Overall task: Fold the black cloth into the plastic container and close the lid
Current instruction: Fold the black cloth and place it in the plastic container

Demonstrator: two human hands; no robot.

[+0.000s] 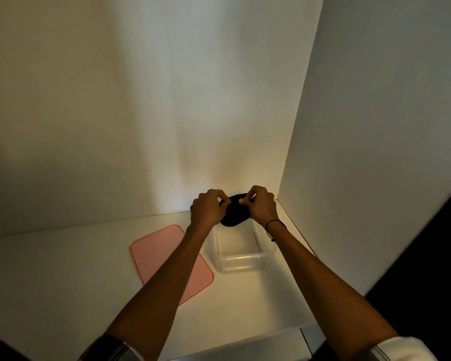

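Observation:
A small black cloth (234,213) hangs bunched between both hands, just above the far end of the clear plastic container (241,263). My left hand (208,208) pinches its left edge with thumb and fingers. My right hand (261,205) pinches its right edge; a thin black band circles that wrist. The container stands open on the white surface, and I see nothing inside it. Its pink lid (164,252) lies flat to the container's left, partly under my left forearm.
The white surface (63,269) ends at a white back wall (141,126) and a white side wall (375,152) close to the container's right. A grey ledge (271,342) runs along the near edge. Dark space lies at far right.

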